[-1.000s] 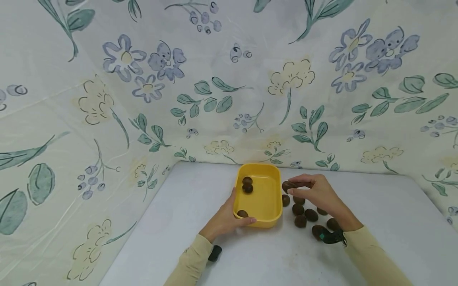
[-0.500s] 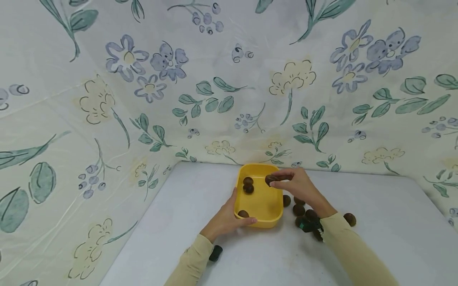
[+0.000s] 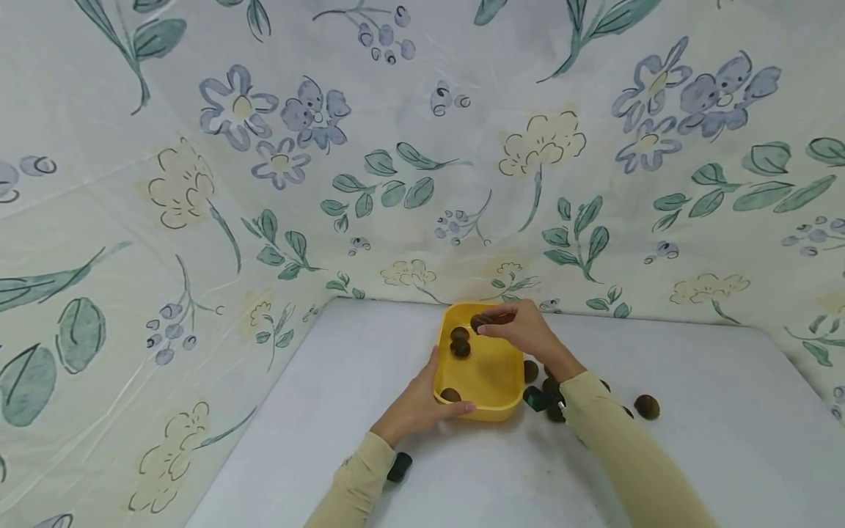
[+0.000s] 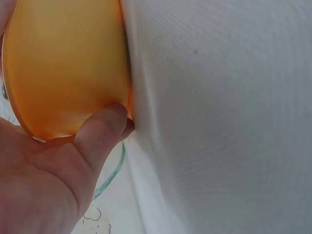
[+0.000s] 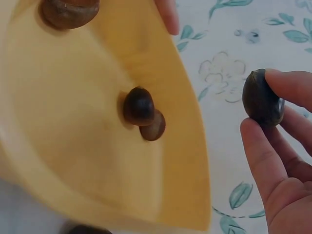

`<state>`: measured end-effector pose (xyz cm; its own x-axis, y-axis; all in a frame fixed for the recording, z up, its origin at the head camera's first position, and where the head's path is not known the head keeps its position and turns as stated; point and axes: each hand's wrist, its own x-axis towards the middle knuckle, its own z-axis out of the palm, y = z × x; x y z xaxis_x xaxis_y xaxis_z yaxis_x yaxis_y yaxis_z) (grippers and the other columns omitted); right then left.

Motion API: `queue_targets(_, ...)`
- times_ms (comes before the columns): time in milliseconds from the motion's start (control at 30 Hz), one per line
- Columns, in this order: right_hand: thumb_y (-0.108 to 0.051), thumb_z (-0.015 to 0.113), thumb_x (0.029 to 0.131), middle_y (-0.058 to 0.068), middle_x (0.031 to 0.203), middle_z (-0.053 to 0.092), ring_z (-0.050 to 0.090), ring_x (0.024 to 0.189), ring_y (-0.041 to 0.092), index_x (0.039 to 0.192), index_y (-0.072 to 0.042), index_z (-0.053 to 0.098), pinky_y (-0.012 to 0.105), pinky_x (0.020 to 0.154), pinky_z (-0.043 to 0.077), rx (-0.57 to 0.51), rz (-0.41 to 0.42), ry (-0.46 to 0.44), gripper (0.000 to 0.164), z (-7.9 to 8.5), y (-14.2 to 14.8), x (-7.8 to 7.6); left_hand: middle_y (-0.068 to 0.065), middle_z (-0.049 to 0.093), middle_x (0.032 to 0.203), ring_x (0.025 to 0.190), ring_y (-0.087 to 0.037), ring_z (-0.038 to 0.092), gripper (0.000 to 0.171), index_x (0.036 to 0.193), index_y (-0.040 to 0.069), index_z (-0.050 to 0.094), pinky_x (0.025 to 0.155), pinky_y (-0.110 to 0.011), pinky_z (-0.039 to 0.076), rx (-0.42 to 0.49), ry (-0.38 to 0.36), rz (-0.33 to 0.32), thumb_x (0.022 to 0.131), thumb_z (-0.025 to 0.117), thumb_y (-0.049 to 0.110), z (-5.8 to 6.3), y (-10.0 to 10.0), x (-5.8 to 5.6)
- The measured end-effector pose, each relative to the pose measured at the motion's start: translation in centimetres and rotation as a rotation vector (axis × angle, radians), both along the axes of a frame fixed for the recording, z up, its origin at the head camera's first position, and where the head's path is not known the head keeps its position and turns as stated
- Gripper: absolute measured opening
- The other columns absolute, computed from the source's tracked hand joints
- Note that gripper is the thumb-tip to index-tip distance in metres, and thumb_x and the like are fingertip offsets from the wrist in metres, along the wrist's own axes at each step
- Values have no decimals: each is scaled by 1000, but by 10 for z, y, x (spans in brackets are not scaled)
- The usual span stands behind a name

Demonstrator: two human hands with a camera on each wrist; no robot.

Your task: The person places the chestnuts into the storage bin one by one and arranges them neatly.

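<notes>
A yellow plastic container (image 3: 490,372) sits on the white table, with two chestnuts (image 3: 460,347) together at its left side and another chestnut (image 3: 450,395) in the near-left corner. My left hand (image 3: 414,402) grips that corner, the thumb along the near rim. The left wrist view shows the fingers (image 4: 100,129) against the container's wall. Over the container's far part, my right hand (image 3: 527,334) pinches a chestnut (image 5: 262,97) between thumb and fingertips. In the right wrist view this dark, glossy chestnut appears beyond the container's edge.
Several more chestnuts (image 3: 531,371) lie right of the container, partly hidden beneath the right forearm. One chestnut (image 3: 647,407) rests apart, farther right. A floral cloth (image 3: 422,220) hangs behind the table (image 3: 297,411). A black device (image 3: 399,467) shows by the left sleeve.
My right hand has carried the chestnut leftward, from beside the container's right edge to over its far part. The left hand keeps its grip on the near-left corner.
</notes>
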<state>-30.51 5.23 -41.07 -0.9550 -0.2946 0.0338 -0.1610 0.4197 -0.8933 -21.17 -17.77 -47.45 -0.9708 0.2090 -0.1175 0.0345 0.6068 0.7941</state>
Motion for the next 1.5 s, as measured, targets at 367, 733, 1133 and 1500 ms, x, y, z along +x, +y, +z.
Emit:
queue_targets(367, -20, 82, 89, 13, 122, 75, 72, 103, 24, 121, -6, 76, 41, 98, 60, 27, 41, 6, 35, -14, -20, -14, -13, 22, 173, 152, -32, 39, 128, 168, 14, 0, 126, -58, 32, 6, 19, -17, 81, 84, 56, 1, 0, 1)
queue_targets(733, -19, 83, 88, 10, 117, 77, 73, 101, 22, 114, -7, 80, 38, 94, 62, 104, 64, 5, 29, -21, -36, -19, -15, 23, 173, 151, -33, 41, 130, 167, 10, -1, 125, -58, 33, 0, 31, -18, 81, 84, 56, 1, 0, 3)
queue_targets(1133, -19, 81, 89, 7, 116, 78, 73, 104, 21, 116, -9, 79, 40, 99, 60, 190, 85, -32, 29, -23, -45, -26, -13, 22, 173, 153, -32, 39, 129, 168, 11, -1, 125, -57, 33, -2, 30, -19, 81, 84, 55, -1, -1, 1)
queue_targets(1500, -18, 79, 91, 11, 119, 76, 68, 110, 26, 118, -6, 78, 44, 106, 56, 202, -8, -26, 29, -32, -36, -41, -13, 20, 174, 156, -34, 34, 130, 168, 13, -1, 127, -57, 30, -2, 2, 9, 80, 84, 56, 0, 1, 0)
